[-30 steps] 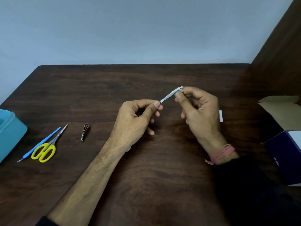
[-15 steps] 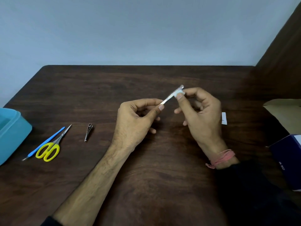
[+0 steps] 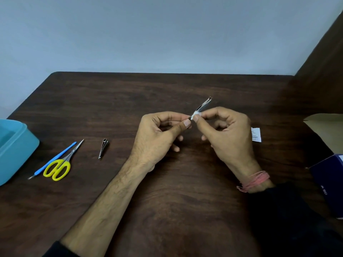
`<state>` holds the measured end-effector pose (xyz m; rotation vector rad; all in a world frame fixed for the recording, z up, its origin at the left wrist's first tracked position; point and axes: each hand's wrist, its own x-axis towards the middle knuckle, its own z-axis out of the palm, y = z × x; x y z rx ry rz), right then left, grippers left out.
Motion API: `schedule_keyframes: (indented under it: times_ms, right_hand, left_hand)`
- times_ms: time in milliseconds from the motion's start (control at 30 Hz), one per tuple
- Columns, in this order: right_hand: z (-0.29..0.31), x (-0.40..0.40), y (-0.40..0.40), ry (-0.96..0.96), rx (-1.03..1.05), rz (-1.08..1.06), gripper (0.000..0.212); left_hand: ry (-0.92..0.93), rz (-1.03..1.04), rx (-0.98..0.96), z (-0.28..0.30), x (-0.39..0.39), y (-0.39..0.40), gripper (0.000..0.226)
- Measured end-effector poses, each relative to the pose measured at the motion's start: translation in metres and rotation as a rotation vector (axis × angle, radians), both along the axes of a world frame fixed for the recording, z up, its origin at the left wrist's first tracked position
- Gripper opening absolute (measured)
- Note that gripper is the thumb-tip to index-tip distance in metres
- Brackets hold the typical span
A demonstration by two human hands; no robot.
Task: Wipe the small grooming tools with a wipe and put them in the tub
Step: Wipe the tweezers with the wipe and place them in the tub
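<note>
- The left hand (image 3: 159, 138) pinches the near end of a nail clipper (image 3: 203, 105) between thumb and forefinger, at the middle of the frame above the tabletop (image 3: 167, 210); the right hand (image 3: 228, 134) pinches a small white wipe (image 3: 196, 114) round the clipper's shaft, just beside the left thumb.
- The clipper looks light, stiff and smooth, so likely slippery when damp; its open far end is thin, so the narrow closed end seems the safest place to hold.
- Against the earlier frames, the wipe sits lower on the clipper, close to the left fingers; the far end is now bare.
- At lower left lie a second clipper (image 3: 103, 148), yellow scissors (image 3: 61, 164) and a blue stick tool (image 3: 53, 160); the blue tub (image 3: 20, 145) is at the left edge, well apart from the hands.
- A white sachet (image 3: 256, 134) lies by the right hand; an open box (image 3: 326, 175) sits at right.
</note>
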<state>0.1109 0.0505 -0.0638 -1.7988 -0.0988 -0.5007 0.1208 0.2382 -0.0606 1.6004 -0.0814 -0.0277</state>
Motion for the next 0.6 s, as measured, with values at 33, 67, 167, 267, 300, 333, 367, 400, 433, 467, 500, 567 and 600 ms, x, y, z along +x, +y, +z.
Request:
schedule_keyframes:
  times_ms: [33,67,167,267,300,333,367,400,433,467,500,567,600]
  right_hand:
    - [-0.0018,0.0002,0.0001,0.001,-0.021,0.014,0.008]
    - [-0.0028,0.0010,-0.0003,-0.006,-0.041,0.013,0.008]
    - [-0.0055,0.0051,-0.0058,-0.031,-0.067,-0.052,0.009]
    - [-0.0067,0.0038,-0.0063,-0.016,-0.091,-0.005,0.010]
    - [-0.0068,0.0032,-0.0053,-0.017,-0.101,0.003,0.010]
    - [-0.0062,0.0031,-0.0044,-0.024,-0.102,-0.008,0.011]
    - [-0.0059,0.0035,-0.0042,-0.034,-0.095,-0.029,0.011]
    - [-0.0056,0.0041,-0.0041,-0.039,-0.086,-0.043,0.012]
    - [-0.0058,0.0045,-0.0041,-0.038,-0.085,-0.042,0.012]
    - [-0.0056,0.0039,-0.0036,-0.033,-0.092,-0.025,0.011]
    - [-0.0054,0.0037,-0.0030,-0.031,-0.102,-0.011,0.010]
    - [-0.0051,0.0038,-0.0027,-0.032,-0.101,-0.020,0.009]
    - [-0.0055,0.0049,-0.0035,-0.033,-0.087,-0.037,0.009]
  left_hand:
    - [-0.004,0.000,0.002,-0.0001,-0.0001,0.0001,0.008]
    - [-0.005,0.001,0.003,-0.0004,0.0003,0.0002,0.008]
    - [-0.010,0.000,0.026,-0.0020,0.0015,0.0004,0.007]
    - [-0.030,-0.006,0.036,-0.0014,0.0002,0.0007,0.005]
    - [-0.034,-0.007,0.039,-0.0006,-0.0004,0.0005,0.005]
    - [-0.038,-0.005,0.046,0.0000,-0.0008,0.0003,0.005]
    - [-0.043,-0.002,0.056,0.0004,-0.0009,0.0003,0.004]
    - [-0.052,-0.001,0.066,0.0004,-0.0008,0.0004,0.004]
    - [-0.061,-0.006,0.074,0.0000,-0.0006,0.0007,0.003]
    - [-0.067,-0.017,0.080,-0.0005,-0.0007,0.0009,0.002]
    - [-0.070,-0.029,0.084,-0.0007,-0.0008,0.0012,0.002]
    - [-0.061,-0.044,0.090,-0.0005,-0.0009,0.0018,0.002]
    - [-0.059,-0.046,0.098,-0.0003,-0.0007,0.0022,0.002]
